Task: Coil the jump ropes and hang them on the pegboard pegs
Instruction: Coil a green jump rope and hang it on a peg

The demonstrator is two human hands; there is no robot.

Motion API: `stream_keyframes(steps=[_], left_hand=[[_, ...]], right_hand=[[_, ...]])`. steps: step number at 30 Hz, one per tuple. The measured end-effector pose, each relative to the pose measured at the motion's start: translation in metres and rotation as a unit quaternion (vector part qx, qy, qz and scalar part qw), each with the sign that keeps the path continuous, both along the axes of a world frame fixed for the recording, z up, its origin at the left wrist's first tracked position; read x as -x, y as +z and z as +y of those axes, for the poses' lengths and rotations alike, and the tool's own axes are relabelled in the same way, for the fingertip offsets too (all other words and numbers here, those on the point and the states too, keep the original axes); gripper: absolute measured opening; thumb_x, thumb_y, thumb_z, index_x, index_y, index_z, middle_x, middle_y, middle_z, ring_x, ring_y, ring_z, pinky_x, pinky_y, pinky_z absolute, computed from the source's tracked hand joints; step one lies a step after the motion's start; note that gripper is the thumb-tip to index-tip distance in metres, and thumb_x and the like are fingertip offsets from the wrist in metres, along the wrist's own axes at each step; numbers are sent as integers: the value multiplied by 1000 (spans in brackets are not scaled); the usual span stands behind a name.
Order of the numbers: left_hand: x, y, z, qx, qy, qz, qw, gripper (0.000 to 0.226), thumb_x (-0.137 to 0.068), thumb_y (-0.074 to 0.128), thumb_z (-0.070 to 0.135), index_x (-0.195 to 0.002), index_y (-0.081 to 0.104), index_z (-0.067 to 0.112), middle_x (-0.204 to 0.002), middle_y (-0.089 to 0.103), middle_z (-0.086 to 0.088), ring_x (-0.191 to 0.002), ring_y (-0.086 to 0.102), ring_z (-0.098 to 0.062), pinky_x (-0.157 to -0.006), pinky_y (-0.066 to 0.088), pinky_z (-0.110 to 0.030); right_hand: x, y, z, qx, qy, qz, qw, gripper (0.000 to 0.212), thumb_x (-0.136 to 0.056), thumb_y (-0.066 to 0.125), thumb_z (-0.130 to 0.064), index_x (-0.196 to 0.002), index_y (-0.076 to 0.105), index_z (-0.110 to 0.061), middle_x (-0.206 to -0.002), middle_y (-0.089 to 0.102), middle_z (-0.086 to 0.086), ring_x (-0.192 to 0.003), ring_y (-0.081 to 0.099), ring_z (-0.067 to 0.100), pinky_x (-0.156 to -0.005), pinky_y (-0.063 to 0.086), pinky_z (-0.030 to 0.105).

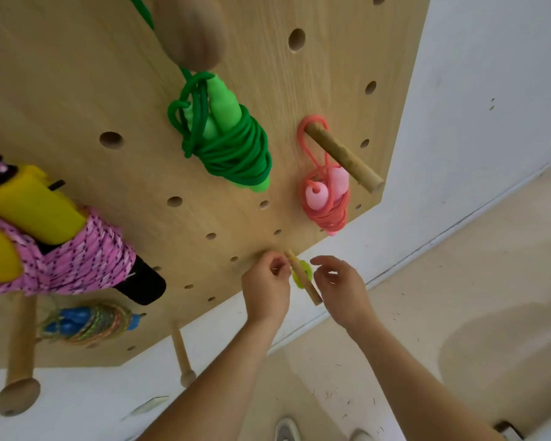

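Pale wooden pegboard fills most of our view, mounted on a white wall above a beige floor. At far left, a pink speckled rope is wound round its yellow handles, close to the camera. Below it hangs a blue-handled rope coiled in multicoloured cord, beside a thick knobbed peg. A slim peg juts from the board's lower edge further along. At centre, a green rope wrapped round its green handles hangs from a large round peg.

Low on the board, our left hand bunches its fingertips against the base of a short peg. We cannot tell whether they pinch anything. A yellow-green rope sits on that peg, between our two hands and mostly hidden by them. Higher up, a coral rope hangs by its loop from an angled peg, coiled round pale pink handles. Our right hand hovers just beside the short peg, fingers loosely spread and holding nothing. A shoe shows at the bottom edge.
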State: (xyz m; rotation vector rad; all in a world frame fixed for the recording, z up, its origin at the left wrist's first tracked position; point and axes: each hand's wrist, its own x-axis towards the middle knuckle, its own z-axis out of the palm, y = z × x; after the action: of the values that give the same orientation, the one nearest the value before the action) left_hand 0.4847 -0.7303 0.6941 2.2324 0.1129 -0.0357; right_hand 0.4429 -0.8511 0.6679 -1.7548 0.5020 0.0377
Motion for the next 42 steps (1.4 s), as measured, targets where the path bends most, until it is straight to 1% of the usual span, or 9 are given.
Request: stream_keyframes(steps=[4, 9, 16, 22, 25, 28, 33, 37, 42], left_hand=[[7, -3, 0, -3, 1, 11, 1000, 21, -90, 60, 8, -101, 72, 21, -94, 70, 6, -83, 61, -4, -68, 42, -4], [15, -4, 4, -12, -53, 70, 996, 47, -89, 46, -1, -123, 60, 27, -119, 61, 17, -109, 56, -2, -92, 46, -22], [22, 19, 12, -37, -94, 136, 986, 62, -89, 48, -2, -143, 36, 27, -129, 51, 12, -110, 53, -9, -91, 45, -23], [71, 57, 48, -11, -53, 95, 994, 29, -94, 52, 15, -116, 63, 30, -108, 65, 17, -90, 60, 0, -81, 47, -14], [106, 82, 78, 39, -26, 89, 995, 22, -93, 54, 15, -101, 71, 27, -86, 71, 11, -73, 64, -1, -70, 48, -15], [143, 105, 115, 50, 8, 71, 996, 23, -94, 53, 12, -95, 72, 26, -71, 69, 9, -61, 62, -3, -63, 47, -13], [218, 122, 190, 40, 72, 55, 995, 31, -92, 53, 9, -88, 70, 35, -56, 60, 12, -54, 53, -2, -57, 41, -12], [296, 121, 262, 41, 142, 60, 987, 42, -92, 49, 3, -84, 66, 41, -56, 56, 16, -55, 49, -3, -56, 39, -12], [421, 108, 365, 32, 255, 48, 965, 43, -87, 53, -4, -87, 64, 37, -84, 65, 13, -80, 56, 2, -68, 40, -8]], right_hand=[[1, -2, 17, 142, 133, -87, 977, 43, -91, 54, -11, -132, 57, -22, -121, 60, -3, -108, 58, 16, -88, 48, 28], [-10, -11, 21, 193, 208, -60, 957, 65, -84, 48, -7, -147, 32, -16, -149, 40, -2, -129, 46, 25, -96, 48, 44], [-14, 2, 16, 209, 250, -57, 944, 71, -76, 56, -2, -143, 36, -11, -131, 48, 4, -103, 55, 31, -85, 41, 29], [5, 50, 19, 255, 196, -51, 945, 51, -81, 50, -1, -130, 55, -13, -113, 63, 8, -102, 59, 31, -85, 47, 34], [27, 86, 34, 236, 237, -41, 941, 33, -87, 52, -6, -115, 64, -18, -109, 66, 3, -79, 61, 3, -86, 47, 31], [54, 116, 66, 243, 338, -37, 908, 26, -91, 51, -14, -111, 65, -23, -85, 62, -11, -60, 54, 0, -87, 47, 28], [110, 142, 144, 243, 480, -60, 841, 26, -95, 49, -23, -118, 62, -28, -90, 59, -15, -70, 52, 1, -75, 43, 19], [162, 146, 224, 240, 552, -73, 795, 26, -97, 46, -27, -118, 60, -30, -99, 63, -14, -79, 57, 2, -75, 44, 19], [243, 134, 332, 228, 604, -66, 761, 24, -98, 47, -27, -117, 60, -32, -102, 62, -14, -88, 60, 3, -79, 49, 21]])
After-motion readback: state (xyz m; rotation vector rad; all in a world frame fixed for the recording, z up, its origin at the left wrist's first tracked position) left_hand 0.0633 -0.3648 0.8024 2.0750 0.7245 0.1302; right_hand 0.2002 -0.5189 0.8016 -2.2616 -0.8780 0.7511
